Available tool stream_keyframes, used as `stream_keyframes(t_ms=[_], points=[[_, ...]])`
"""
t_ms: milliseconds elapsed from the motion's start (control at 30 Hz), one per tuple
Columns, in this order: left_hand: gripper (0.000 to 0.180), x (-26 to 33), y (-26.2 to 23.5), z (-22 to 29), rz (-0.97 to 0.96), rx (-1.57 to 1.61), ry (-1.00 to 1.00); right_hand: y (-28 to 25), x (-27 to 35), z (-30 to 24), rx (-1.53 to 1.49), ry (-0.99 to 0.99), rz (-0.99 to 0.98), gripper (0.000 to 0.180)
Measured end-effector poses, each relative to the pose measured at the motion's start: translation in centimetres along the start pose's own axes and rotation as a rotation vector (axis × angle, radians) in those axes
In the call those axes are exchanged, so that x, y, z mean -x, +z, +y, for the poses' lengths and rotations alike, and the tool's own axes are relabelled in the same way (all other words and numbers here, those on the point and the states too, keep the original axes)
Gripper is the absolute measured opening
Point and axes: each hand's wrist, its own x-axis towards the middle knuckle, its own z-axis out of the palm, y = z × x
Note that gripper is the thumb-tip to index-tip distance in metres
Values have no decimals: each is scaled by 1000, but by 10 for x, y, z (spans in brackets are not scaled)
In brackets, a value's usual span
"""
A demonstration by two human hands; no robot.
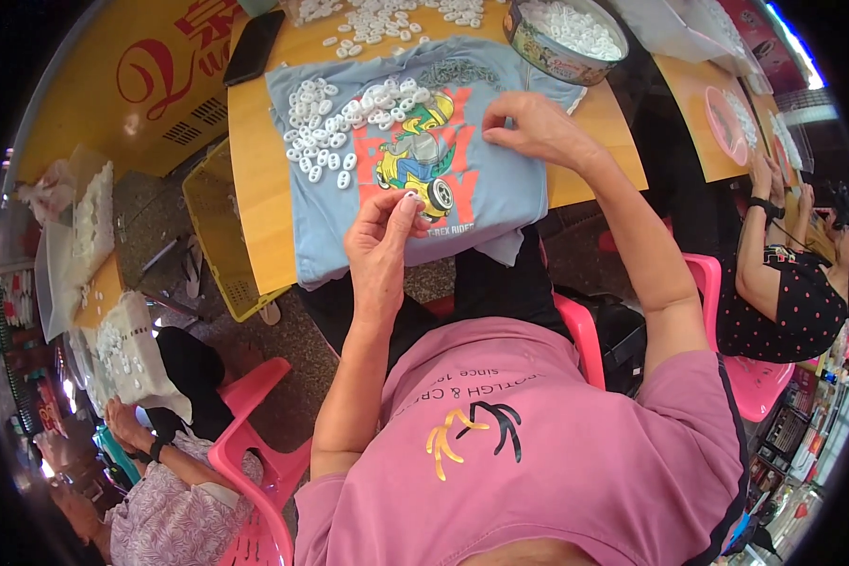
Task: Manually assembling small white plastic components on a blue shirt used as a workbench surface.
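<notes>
My left hand (385,231) is closed in a pinch above the near part of a grey-blue printed T-shirt (321,222) spread over the table. Between its thumb and forefinger shows the tip of a small white plastic piece (411,195). My right hand (538,130) hovers over the shirt's right side, thumb and fingertips drawn together; anything in them is too small to make out. Loose white oval two-hole pieces (316,141) lie on the shirt's far left and middle. Beyond my right fingertips is a scatter of tiny dark greenish bits (457,73).
A round tin (564,68) of white pieces stands at the far right, and a dark phone (254,47) lies far left. More white pieces (373,26) cover the far table. A yellow crate (222,231) stands left. People sit on pink chairs (255,443) at both sides.
</notes>
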Motion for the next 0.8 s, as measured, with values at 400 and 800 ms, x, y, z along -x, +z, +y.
stream_keyframes(t_ms=[400,800], points=[[20,-3,-4,-3,-1,3,0,1,20,12,-148,84,106,19],[20,-2,-5,-3,-2,-10,1,4,23,4,84,-139,110,12]])
